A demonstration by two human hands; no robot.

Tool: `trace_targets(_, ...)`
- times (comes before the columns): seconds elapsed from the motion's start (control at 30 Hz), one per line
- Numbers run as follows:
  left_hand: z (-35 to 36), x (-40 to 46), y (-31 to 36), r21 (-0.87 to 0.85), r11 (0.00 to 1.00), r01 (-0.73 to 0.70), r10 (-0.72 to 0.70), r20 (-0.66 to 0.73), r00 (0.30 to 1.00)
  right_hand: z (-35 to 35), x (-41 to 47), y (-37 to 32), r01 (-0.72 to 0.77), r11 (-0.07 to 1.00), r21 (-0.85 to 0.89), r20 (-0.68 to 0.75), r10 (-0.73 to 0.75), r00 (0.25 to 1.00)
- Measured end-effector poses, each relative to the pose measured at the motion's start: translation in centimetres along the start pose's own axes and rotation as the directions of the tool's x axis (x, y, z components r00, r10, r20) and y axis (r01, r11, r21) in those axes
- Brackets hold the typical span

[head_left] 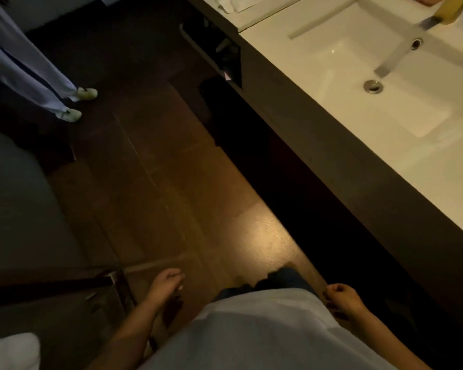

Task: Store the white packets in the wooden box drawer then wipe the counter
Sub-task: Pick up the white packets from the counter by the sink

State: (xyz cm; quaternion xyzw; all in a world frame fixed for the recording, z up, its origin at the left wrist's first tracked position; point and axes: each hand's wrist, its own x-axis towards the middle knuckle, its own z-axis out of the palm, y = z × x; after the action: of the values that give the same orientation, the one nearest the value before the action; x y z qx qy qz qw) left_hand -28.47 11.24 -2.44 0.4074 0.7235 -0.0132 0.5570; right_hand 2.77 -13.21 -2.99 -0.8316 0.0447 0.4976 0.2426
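Note:
My left hand (165, 283) hangs low at my side over the brown floor, fingers curled loosely with nothing in them. My right hand (341, 296) hangs beside my hip near the dark front of the vanity, closed in a loose fist and empty. The white counter (425, 166) runs along the right, far above both hands. At the top edge, white folded items (238, 4) lie on the counter; I cannot tell whether they are the packets. A wooden thing (451, 8) shows partly at the top right corner. No cloth is in view.
A white sink basin (372, 62) with a drain (373, 86) and a flat chrome tap (401, 50) is set in the counter. A dark shelf opening (225, 57) sits under the counter. Another person's legs (32, 68) stand at the far left. Something white (8, 351) lies bottom left.

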Motion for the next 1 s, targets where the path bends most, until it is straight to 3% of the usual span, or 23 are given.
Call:
trace_targets(0.27,-3.0,5.6,4.3,-0.125,0.992,0.037,-0.042,-0.040,0.998,4.4,4.0,-11.0,0.053,0.992,-0.114,0.051,-0.048,0.998)
trace_targets(0.63,-8.9,13.6,15.7,-0.158,0.987,0.043,-0.055,-0.069,0.996,10.9,9.1,-39.5,0.342,0.921,-0.188,0.237,-0.295,0.926)
trace_targets(0.8,-10.5,17.9,21.2,-0.156,0.987,0.045,-0.058,-0.079,0.995,13.2,10.5,-46.8,0.336,0.924,-0.183,0.206,-0.299,0.932)
trace_targets(1.0,-15.7,25.1,28.2,-0.025,1.000,0.017,-0.017,0.030,0.999,16.8,11.6,-50.4,0.229,0.959,-0.167,0.116,-0.211,0.970)
